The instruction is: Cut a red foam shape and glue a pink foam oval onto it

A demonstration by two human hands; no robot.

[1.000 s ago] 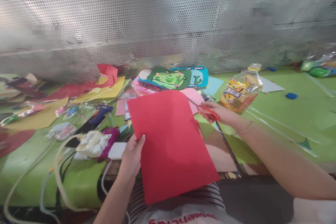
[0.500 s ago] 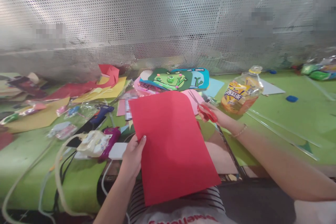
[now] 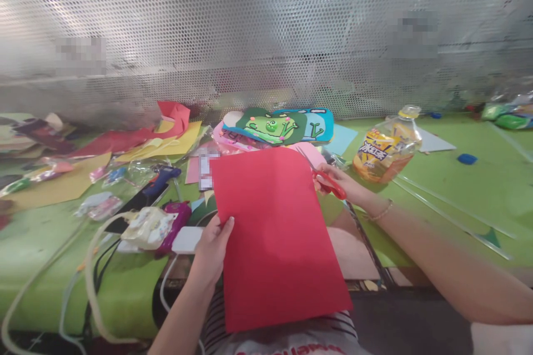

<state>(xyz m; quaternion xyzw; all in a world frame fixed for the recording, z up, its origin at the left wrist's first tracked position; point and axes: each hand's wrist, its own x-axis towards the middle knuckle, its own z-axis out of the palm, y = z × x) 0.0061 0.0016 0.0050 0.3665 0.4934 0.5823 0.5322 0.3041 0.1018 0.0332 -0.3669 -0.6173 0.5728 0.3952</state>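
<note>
A large red sheet of paper [image 3: 278,244] is held up over my lap, its top right corner rounded. My left hand [image 3: 214,244] grips its left edge, thumb on the front and fingers hidden behind. At the upper right of the sheet, my right hand [image 3: 333,180] is closed around the red handles of a pair of scissors [image 3: 335,187]. The grey blades point up and left beside the sheet's rounded corner; I cannot tell whether they touch the paper. Behind the sheet lies a decorated green and blue cutout piece [image 3: 275,126].
A bottle of orange drink [image 3: 387,150] stands tilted at the right. To the left are a blue glue gun [image 3: 162,179], a power strip with plugs [image 3: 150,227] and loose cables. Coloured paper [image 3: 166,141] lies further back, before a perforated metal panel [image 3: 266,28].
The red sheet has tilted slightly and its lower edge sits a little lower. The scissors have shifted slightly right and down. Both hands keep their holds.
</note>
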